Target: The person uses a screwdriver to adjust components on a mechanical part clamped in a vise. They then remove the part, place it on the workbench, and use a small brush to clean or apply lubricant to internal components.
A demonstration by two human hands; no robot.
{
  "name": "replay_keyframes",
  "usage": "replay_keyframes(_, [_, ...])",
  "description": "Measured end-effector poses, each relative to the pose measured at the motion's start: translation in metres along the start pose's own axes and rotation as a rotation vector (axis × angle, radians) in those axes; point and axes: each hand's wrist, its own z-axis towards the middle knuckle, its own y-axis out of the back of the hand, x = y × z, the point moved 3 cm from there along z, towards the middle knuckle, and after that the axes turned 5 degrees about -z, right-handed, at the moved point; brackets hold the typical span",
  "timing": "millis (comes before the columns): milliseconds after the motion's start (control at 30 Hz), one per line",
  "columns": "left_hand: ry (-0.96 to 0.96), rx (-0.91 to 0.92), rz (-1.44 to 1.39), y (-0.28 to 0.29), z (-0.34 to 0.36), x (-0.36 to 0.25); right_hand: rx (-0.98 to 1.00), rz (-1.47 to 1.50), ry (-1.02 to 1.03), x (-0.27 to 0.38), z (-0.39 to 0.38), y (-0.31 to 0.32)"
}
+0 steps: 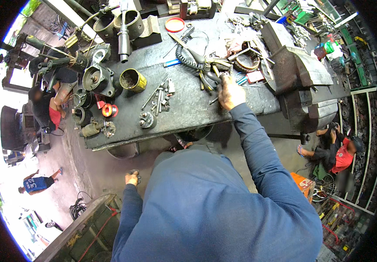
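Note:
My right hand (231, 92) reaches over the workbench (179, 107) with its fingers closed. A short dark rod end shows beside it; what the fingers grip is hidden. Just beyond lie several pliers (206, 81), a coiled black cord (183, 56) and a small red-and-white box (254, 77). A ring-shaped wound coil (246, 59) sits to the right of them. My left hand (132, 178) hangs low at my left side, off the bench. Its darkened fingers are slightly curled and apart, and I see nothing in them.
A big bench vise (302, 78) stands on the right. To the left are a yellow can (133, 80), a metal housing (97, 79), a red wire spool (109, 110) and loose bolts (161, 98). People sit at left (48, 105) and right (341, 155); another (37, 184) is farther left.

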Motion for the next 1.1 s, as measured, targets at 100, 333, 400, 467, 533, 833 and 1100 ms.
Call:
replay_keyframes(100, [-0.063,-0.028,-0.184,0.007,0.012,-0.006,-0.253,0.017,0.105,-0.021,0.025,0.039])
replay_keyframes(333, [-0.118,-0.022,0.136,0.021,-0.023,0.043,-0.164,-0.279,-0.246,-0.086,0.117,0.088])
replay_keyframes(400, [-0.052,-0.018,0.262,0.035,-0.033,0.076,-0.209,-0.405,-0.368,-0.08,0.111,0.098])
replay_keyframes(467, [0.028,-0.019,0.343,0.049,-0.042,0.108,-0.381,-0.271,-0.319,-0.073,0.082,0.094])
replay_keyframes(533, [0.092,-0.008,0.413,0.059,-0.047,0.124,-0.506,-0.12,-0.236,-0.078,0.041,0.077])
replay_keyframes(833, [0.096,-0.017,0.413,0.066,-0.023,0.1,-0.283,0.132,-0.19,-0.037,-0.057,-0.007])
replay_keyframes(1100, [-0.096,0.025,-0.026,0.041,0.038,-0.024,-0.098,-0.011,-0.209,-0.033,0.003,-0.009])
